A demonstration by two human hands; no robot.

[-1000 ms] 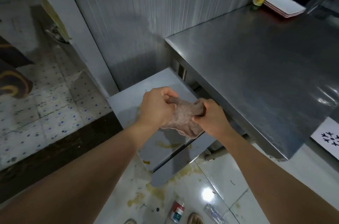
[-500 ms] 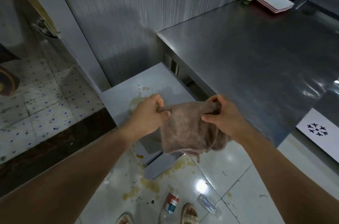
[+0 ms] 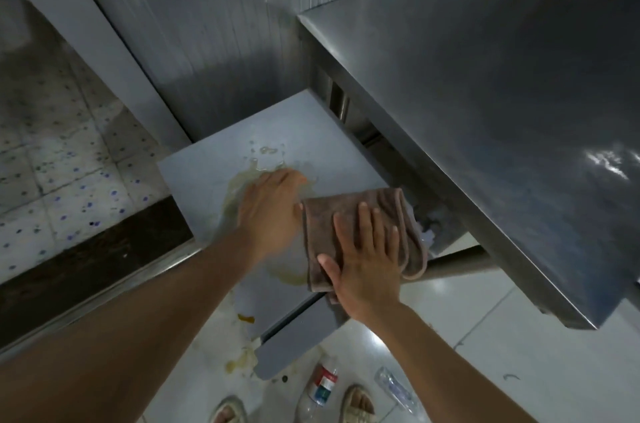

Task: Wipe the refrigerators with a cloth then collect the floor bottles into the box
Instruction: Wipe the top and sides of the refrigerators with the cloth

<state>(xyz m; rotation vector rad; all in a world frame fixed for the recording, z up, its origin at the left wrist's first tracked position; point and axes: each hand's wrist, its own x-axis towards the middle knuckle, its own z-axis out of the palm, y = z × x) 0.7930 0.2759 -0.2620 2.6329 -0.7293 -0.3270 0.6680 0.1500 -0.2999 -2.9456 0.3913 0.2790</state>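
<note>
The cloth [image 3: 363, 235] is soft and limp: press it flat under your right hand [image 3: 367, 263], fingers spread; left hand [image 3: 273, 211] holds nothing.

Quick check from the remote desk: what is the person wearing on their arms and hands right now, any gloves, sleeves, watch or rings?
Nothing shows on either. The left hand and the right hand are bare, with no gloves, and no ring shows on the visible fingers. Both forearms are uncovered down to the frame's lower edge; no sleeve, watch or wristband shows. No markings or cables.
</note>
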